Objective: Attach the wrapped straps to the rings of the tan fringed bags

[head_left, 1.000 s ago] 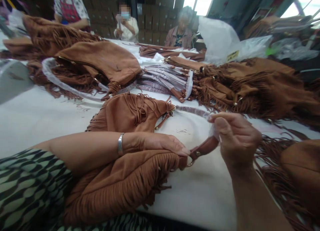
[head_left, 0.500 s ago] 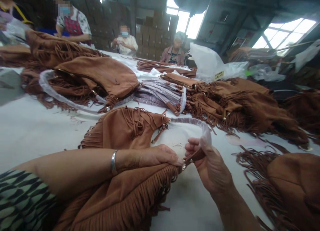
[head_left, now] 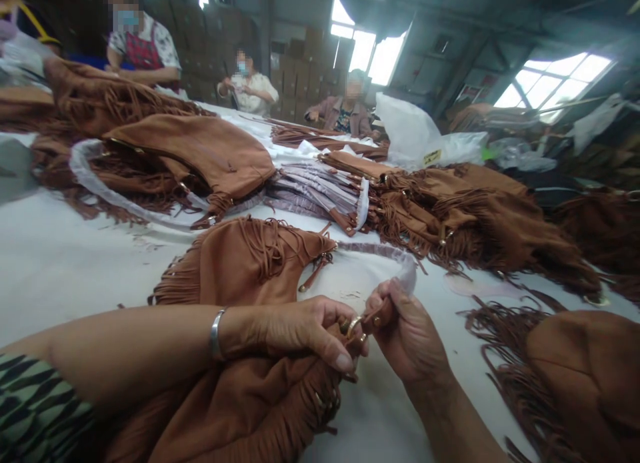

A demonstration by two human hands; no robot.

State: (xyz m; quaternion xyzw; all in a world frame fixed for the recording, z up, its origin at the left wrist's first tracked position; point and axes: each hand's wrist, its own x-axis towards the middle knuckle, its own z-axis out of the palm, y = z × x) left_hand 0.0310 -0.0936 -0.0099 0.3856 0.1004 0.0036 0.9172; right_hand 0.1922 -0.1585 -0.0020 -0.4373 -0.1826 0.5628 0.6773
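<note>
Head view: fringed bag lies at 7 o'clock. Its tip is pinched in the left hand's closed grip, presumably so the metal ring, at 5 o'clock, is steadied. Leather tab is clasped in the right hand's narrowed grip, apparently kept aligned with the ring. Wrapped strap is arced towards 11 o'clock.

Daylight, glaring from windows beyond and above the right hand. Counter below the hand pale, softly shadowed. Detail soft; boxes beyond the hand dim, hazy; outer edges stretched.
</note>
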